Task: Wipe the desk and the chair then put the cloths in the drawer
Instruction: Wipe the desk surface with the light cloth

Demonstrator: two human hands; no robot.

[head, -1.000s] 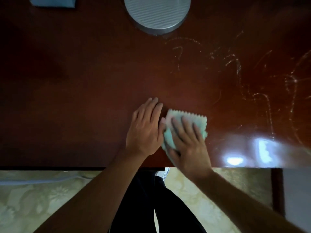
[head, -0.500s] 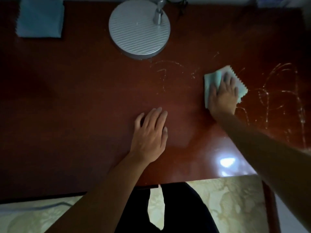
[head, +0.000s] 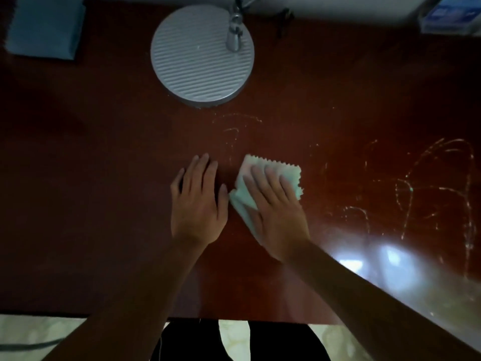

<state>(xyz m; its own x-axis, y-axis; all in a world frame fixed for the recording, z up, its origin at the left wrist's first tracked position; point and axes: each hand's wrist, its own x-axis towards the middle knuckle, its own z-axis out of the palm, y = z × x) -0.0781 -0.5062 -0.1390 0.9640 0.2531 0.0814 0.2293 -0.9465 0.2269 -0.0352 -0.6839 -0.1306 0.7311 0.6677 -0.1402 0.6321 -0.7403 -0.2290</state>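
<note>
A dark red wooden desk (head: 104,178) fills the view, with pale dusty streaks across its right half. My right hand (head: 276,209) presses flat, fingers straight, on a pale green cloth (head: 243,201) with a zigzag edge near the desk's middle. My left hand (head: 197,204) rests flat on the bare desk just left of the cloth, fingers straight. A folded blue cloth (head: 44,27) lies at the far left corner. The chair and the drawer are out of sight.
A round ribbed silver lamp base (head: 200,61) with its stem stands at the back centre. A blue box (head: 450,16) sits at the far right corner. The desk's front edge runs along the bottom, with pale patterned floor below it.
My right hand has slid the green cloth from the right part of the desk back toward the middle, beside my left hand. The left hand has stayed in place.
</note>
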